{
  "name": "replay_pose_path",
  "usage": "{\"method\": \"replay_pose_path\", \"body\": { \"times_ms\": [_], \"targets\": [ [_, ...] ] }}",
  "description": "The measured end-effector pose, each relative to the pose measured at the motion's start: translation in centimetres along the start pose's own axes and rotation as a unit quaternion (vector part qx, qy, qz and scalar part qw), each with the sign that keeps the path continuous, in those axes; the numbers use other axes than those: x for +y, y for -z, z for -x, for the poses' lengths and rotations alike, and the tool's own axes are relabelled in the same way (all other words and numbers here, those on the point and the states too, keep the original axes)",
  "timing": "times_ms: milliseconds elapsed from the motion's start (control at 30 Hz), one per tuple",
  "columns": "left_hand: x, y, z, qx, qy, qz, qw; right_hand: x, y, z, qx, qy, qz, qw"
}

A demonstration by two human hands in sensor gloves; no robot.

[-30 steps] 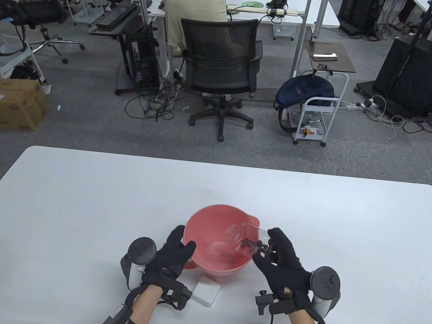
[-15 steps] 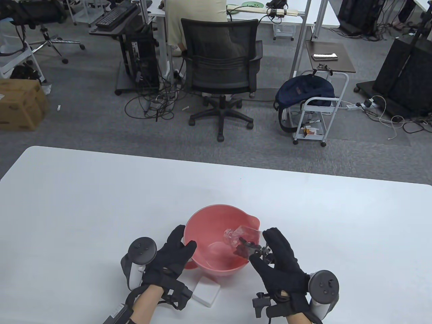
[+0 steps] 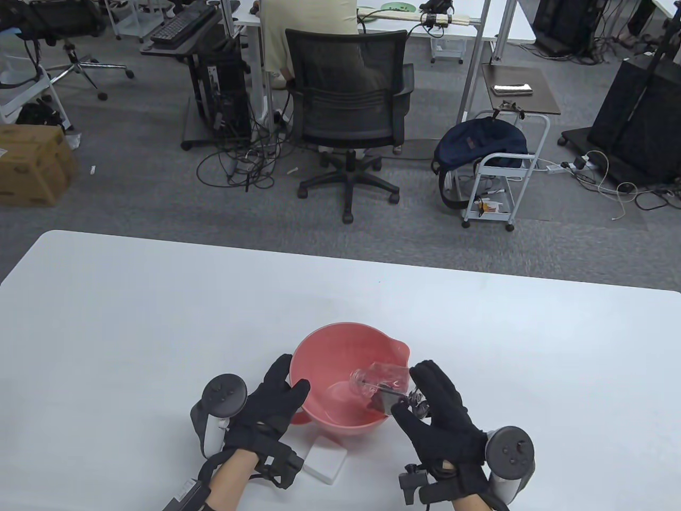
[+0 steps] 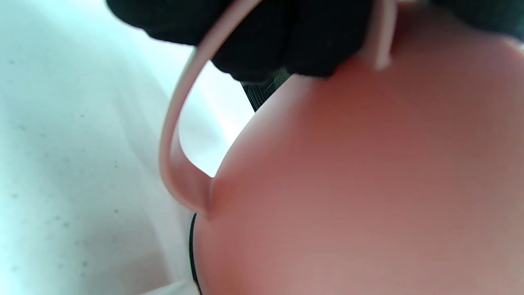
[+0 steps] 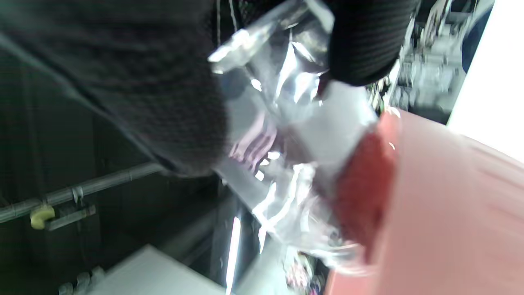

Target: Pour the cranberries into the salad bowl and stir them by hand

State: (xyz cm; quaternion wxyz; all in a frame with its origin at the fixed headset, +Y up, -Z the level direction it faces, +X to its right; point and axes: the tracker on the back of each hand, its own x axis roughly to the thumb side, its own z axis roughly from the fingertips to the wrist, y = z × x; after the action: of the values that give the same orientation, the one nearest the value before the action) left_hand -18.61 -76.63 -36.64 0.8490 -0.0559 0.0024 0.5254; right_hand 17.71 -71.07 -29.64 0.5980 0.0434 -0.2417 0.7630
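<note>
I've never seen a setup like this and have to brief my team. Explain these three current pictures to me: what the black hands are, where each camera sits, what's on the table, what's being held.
These are a person's hands in black sensor gloves, each with a tracker strapped to its back. One camera looks down at the white table; the other two sit on the wrists, so their pictures are close and blurry. On the table stand a pink bowl and a small white block. The left hand holds the bowl at its handle. The right hand has its grip on a clear plastic container, tipped over the bowl with dark cranberries inside.

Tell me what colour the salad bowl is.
The salad bowl is salmon pink; the table view shows it best.
</note>
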Motion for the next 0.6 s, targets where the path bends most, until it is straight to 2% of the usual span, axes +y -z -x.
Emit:
{"method": "replay_pose_path", "body": {
  "times_ms": [33, 100, 133, 167, 200, 233, 300, 333, 367, 400, 467, 500, 533, 567, 600],
  "targets": [
    [0.01, 0.00, 0.02, 0.000, -0.001, 0.001, 1.000, -0.20, 0.23, -0.07, -0.018, -0.046, -0.014, 0.999],
    [0.02, -0.01, 0.02, 0.000, -0.002, 0.002, 1.000, -0.16, 0.32, 0.22, 0.011, -0.008, -0.052, 0.999],
    [-0.01, -0.03, -0.05, 0.000, -0.001, 0.001, 1.000, 0.01, 0.00, 0.09, 0.006, 0.044, -0.028, 0.999],
    [-0.02, -0.02, -0.04, 0.000, 0.000, 0.000, 1.000, 0.01, -0.02, -0.19, 0.001, 0.020, 0.000, 1.000],
    [0.00, -0.01, -0.01, 0.000, 0.000, 0.000, 1.000, -0.24, 0.10, -0.28, -0.014, -0.032, -0.003, 0.999],
    [0.02, -0.02, 0.01, 0.000, -0.002, 0.001, 1.000, -0.29, 0.31, -0.26, -0.020, -0.049, -0.029, 0.998],
    [0.00, -0.02, -0.01, 0.000, -0.002, 0.001, 1.000, -0.17, 0.03, 0.01, 0.001, 0.012, -0.038, 0.999],
    [0.00, -0.03, -0.03, 0.000, 0.001, -0.001, 1.000, -0.02, -0.05, -0.32, -0.009, 0.019, -0.007, 1.000],
    [0.01, -0.02, -0.02, 0.000, 0.001, 0.000, 1.000, -0.12, -0.01, -0.50, -0.019, -0.028, -0.004, 0.999],
    [0.04, 0.00, 0.03, 0.000, -0.001, 0.001, 1.000, -0.24, 0.18, -0.52, -0.029, -0.061, -0.024, 0.997],
    [0.04, -0.01, 0.02, 0.000, -0.002, 0.002, 1.000, -0.05, 0.10, 0.00, 0.008, 0.013, -0.049, 0.999],
    [0.03, -0.02, -0.01, 0.000, 0.001, -0.001, 1.000, 0.16, -0.20, -0.22, 0.000, 0.052, -0.014, 0.999],
    [0.03, -0.01, 0.00, 0.000, 0.001, -0.001, 1.000, 0.04, -0.19, -0.41, -0.010, 0.005, 0.005, 1.000],
    [0.06, -0.01, 0.04, -0.001, 0.000, 0.001, 1.000, -0.18, 0.04, -0.49, -0.031, -0.059, -0.009, 0.998],
    [0.09, -0.01, 0.04, 0.003, 0.000, 0.001, 1.000, -0.20, 0.24, -0.38, -0.022, -0.055, -0.035, 0.998]
  ]
}}
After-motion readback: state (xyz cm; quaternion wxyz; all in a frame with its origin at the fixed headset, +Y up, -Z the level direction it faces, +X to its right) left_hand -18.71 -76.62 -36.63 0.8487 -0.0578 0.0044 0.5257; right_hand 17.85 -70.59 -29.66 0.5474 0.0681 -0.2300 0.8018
